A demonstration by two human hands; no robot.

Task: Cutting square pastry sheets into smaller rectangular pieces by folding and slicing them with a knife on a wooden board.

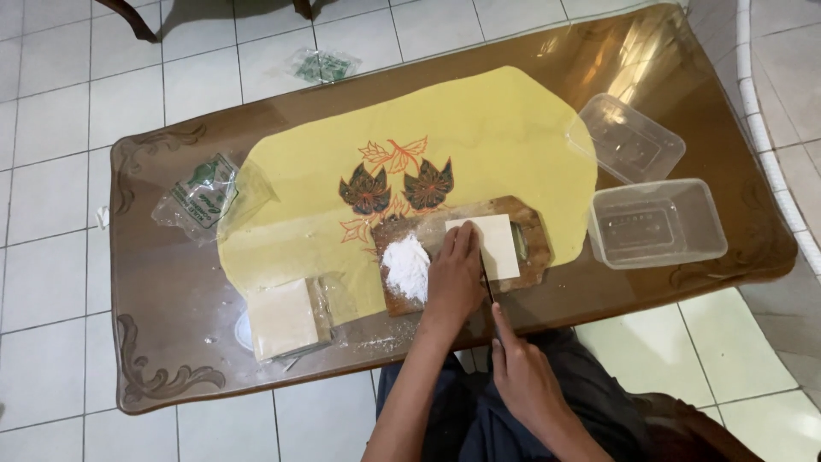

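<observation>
A knife (487, 287) is being gripped in the right hand (523, 376), closed around the handle nearest the body, with the blade being pointed away from the person and laid along the left edge of a pale square sheet of dough (489, 245). The sheet is being pinned flat by the left hand (453, 278), whose fingers are being spread narrowly over its near left corner, so the left hand is lying nearer the sheet than the right. The blade's long axis is being kept near to far, roughly parallel to the sheet's side. Both are being supported on a wooden cutting board (530, 265), where a heap of white flour (405, 266) is sitting just left of the left hand. Beside the board, to the left, a stack of wrappers in plastic (284, 318) is lying. Beneath, a yellow cloth (479, 128) with a leaf motif is being spread over a glass-topped table (171, 291). Farther right, two clear plastic containers (657, 224) are standing, and white floor tiles (51, 171) are showing beyond.
</observation>
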